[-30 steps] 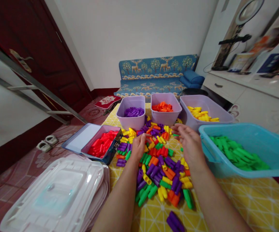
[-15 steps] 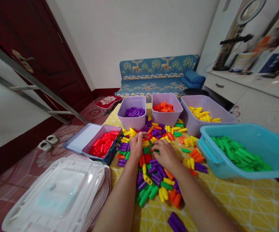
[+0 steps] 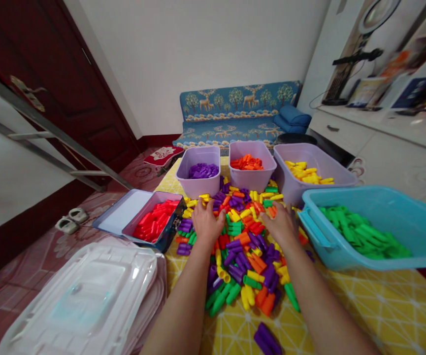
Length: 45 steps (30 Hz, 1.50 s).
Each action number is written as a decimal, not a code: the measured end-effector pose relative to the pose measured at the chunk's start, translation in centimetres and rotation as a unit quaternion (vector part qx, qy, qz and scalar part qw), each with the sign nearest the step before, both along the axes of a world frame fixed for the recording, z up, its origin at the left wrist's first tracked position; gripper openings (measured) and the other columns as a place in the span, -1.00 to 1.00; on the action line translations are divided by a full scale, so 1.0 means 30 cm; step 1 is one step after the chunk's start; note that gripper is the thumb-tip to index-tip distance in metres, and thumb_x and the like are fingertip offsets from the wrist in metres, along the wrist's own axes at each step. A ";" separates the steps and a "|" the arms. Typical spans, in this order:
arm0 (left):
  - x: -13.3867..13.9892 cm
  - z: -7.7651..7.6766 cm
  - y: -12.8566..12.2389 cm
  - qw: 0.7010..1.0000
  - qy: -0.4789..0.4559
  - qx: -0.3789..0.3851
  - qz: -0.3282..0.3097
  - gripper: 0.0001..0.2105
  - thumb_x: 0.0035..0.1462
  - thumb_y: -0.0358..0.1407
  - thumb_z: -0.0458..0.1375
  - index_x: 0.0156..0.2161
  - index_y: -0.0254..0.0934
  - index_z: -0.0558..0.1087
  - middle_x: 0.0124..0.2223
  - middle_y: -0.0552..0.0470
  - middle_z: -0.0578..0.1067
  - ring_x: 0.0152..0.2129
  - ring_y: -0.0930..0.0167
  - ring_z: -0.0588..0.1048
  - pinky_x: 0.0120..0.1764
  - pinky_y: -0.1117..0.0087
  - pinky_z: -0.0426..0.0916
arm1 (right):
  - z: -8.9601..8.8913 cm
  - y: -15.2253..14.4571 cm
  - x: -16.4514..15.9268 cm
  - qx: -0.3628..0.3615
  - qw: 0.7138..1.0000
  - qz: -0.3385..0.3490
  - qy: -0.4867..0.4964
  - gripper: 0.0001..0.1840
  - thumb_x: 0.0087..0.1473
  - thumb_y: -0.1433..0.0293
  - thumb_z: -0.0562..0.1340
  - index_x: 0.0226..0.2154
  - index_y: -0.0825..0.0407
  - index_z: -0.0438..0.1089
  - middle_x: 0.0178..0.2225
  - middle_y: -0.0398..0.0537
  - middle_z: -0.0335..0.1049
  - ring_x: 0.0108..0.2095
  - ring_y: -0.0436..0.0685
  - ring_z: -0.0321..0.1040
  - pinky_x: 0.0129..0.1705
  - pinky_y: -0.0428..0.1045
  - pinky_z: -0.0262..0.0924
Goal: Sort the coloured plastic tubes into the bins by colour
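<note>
A mixed pile of bullet-shaped plastic pieces (image 3: 244,246) in purple, yellow, orange, red and green spreads over the middle of the table. My left hand (image 3: 207,223) rests on the pile's left side, fingers apart, with no piece visibly held. On the right side, my right hand (image 3: 282,226) touches the pieces with its fingers spread, its fingertips close to some orange ones. Whatever lies beneath both palms is hidden. Around the pile stand a tub of purple pieces (image 3: 199,187), a tub of orange ones (image 3: 252,180), and a larger tub of yellow ones (image 3: 319,154).
A blue bin (image 3: 378,197) of green pieces stands at right. An open tin box (image 3: 170,239) of red pieces is at left, near stacked clear lids (image 3: 83,296). A purple pair of pieces (image 3: 267,339) lies apart on the yellow tablecloth (image 3: 364,305) in front.
My right hand has moved right, away from my left hand, and its fingers have spread. My left hand has opened out over the pile. More pieces in the middle now show.
</note>
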<state>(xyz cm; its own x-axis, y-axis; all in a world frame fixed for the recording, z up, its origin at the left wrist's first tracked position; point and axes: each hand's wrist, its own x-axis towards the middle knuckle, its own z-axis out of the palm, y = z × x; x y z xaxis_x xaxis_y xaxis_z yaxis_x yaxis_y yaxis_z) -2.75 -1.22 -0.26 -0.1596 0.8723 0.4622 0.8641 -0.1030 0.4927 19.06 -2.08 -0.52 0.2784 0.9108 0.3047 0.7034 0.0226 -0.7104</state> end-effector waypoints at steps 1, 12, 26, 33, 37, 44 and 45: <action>0.002 -0.003 0.001 1.000 -0.006 0.002 -0.025 -0.58 0.02 -0.14 0.20 0.00 -0.23 0.45 0.21 -0.26 0.24 0.14 -0.02 0.22 0.10 -0.05 0.14 | -0.007 0.003 -0.012 -0.007 1.000 0.000 -0.002 -0.52 -0.05 0.27 0.20 -0.05 0.12 0.33 -0.01 0.29 0.27 0.05 0.43 0.21 0.08 0.33 0.05; 0.007 0.019 -0.008 0.942 -0.113 -0.045 -0.314 -0.58 0.01 -0.27 0.24 0.03 -0.15 0.44 0.20 -0.09 0.31 0.09 0.21 0.35 0.12 0.18 0.25 | 0.024 -0.025 -0.130 -0.050 0.953 0.220 0.201 -0.35 -0.18 0.52 0.18 0.05 0.01 0.28 0.08 0.01 0.32 0.05 0.14 0.30 0.07 0.06 0.20; 0.018 0.011 0.000 0.918 -0.279 -0.024 -0.279 -0.60 0.11 -0.22 0.18 0.06 -0.25 0.38 -0.04 -0.08 0.52 -0.08 0.30 0.47 0.04 0.25 0.30 | 0.060 -0.045 -0.143 -0.040 0.973 0.225 0.033 -0.45 -0.01 0.43 0.20 0.09 0.05 0.28 0.04 0.09 0.38 0.03 0.20 0.33 0.10 0.14 0.16; 0.013 0.021 -0.022 0.900 -0.250 -0.029 -0.356 -0.34 0.08 -0.33 0.14 0.28 -0.21 0.06 0.31 -0.14 0.13 0.25 0.20 0.10 0.21 0.15 0.12 | 0.066 -0.056 -0.147 -0.075 0.975 0.209 0.012 -0.41 -0.02 0.45 0.18 0.13 0.03 0.22 0.01 0.07 0.41 -0.02 0.20 0.38 0.03 0.11 0.23; 0.018 0.010 -0.016 0.874 -0.278 -0.034 -0.396 -0.37 -0.02 -0.51 0.08 0.21 -0.16 0.20 0.33 -0.11 0.07 0.17 0.24 0.26 0.09 0.23 0.31 | 0.041 -0.043 -0.143 -0.071 0.977 0.200 0.018 -0.49 0.00 0.43 0.19 0.06 0.04 0.27 -0.02 0.08 0.43 -0.04 0.19 0.39 -0.01 0.08 0.25; 0.030 -0.014 0.015 0.874 -0.362 -0.017 -0.324 -0.58 0.03 -0.44 0.17 0.05 -0.25 0.40 -0.05 -0.09 0.52 -0.12 0.33 0.51 -0.08 0.29 0.43 | 0.051 -0.054 -0.158 -0.069 0.980 0.186 -0.012 -0.45 -0.02 0.35 0.24 0.08 -0.03 0.29 -0.02 0.04 0.44 -0.05 0.23 0.39 -0.01 0.11 0.24; 0.030 -0.015 0.017 0.874 -0.373 -0.021 -0.312 -0.58 0.02 -0.42 0.20 0.04 -0.25 0.41 -0.11 -0.07 0.55 -0.18 0.35 0.53 -0.11 0.31 0.44 | 0.059 -0.056 -0.160 -0.063 0.983 0.175 -0.008 -0.45 -0.02 0.38 0.23 0.08 -0.04 0.30 -0.06 0.03 0.46 -0.08 0.22 0.40 -0.04 0.09 0.25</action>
